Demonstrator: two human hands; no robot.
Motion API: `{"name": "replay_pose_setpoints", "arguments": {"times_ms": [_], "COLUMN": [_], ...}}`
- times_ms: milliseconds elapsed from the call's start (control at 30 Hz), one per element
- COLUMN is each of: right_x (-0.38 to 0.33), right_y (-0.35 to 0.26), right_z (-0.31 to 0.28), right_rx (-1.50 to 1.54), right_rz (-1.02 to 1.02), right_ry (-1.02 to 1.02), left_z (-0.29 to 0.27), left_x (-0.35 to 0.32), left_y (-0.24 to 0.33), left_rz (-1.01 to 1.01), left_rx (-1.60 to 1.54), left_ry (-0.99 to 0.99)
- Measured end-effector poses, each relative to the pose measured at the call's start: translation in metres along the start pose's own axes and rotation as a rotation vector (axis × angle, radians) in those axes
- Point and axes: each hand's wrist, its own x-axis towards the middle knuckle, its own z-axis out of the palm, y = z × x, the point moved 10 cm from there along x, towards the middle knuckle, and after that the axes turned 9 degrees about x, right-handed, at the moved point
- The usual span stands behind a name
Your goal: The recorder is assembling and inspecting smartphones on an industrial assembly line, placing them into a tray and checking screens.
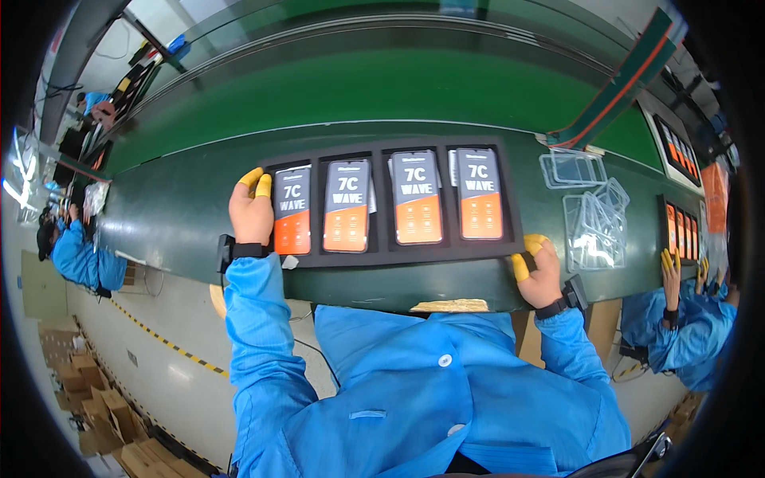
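A black foam tray (446, 252) sits in front of me on the green bench, slightly tilted. Several phones (417, 197) with grey and orange printed screens lie face up in its slots, one to a slot. My left hand (252, 215), with yellow finger cots, is closed on the tray's left end near the upper corner. At the lower right corner, my right hand (543, 275), also in yellow finger cots, grips the tray's edge; the parts of the fingers under it are hidden. A small whitish scrap (290, 262) shows at the tray's lower left edge.
Clear plastic cases (594, 227) lie in a loose pile right of the tray. A green post (613, 88) rises behind them. At far right, another person's hands (672, 279) are near a similar tray (666, 215). A green conveyor belt (358, 88) runs beyond the bench.
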Motion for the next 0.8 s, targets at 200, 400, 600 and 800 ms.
{"name": "replay_pose_setpoints", "arguments": {"times_ms": [200,400,600,800], "right_x": [0.0,-0.002,0.0,0.0], "right_y": [-0.001,0.001,-0.002,0.0], "right_z": [0.002,0.003,0.004,0.003], "right_rx": [0.031,0.019,-0.007,-0.007], "right_rz": [0.01,0.021,0.016,0.059], "right_ry": [-0.003,-0.014,-0.042,-0.03], "left_z": [-0.022,-0.032,-0.048,-0.061], "left_x": [-0.018,-0.035,-0.056,-0.075], "left_y": [0.005,0.003,0.024,0.039], "left_rz": [-0.018,-0.098,-0.111,-0.072], "left_rx": [-0.077,-0.364,-0.683,-0.802], "left_ry": [0.071,-0.006,-0.114,-0.198]}}
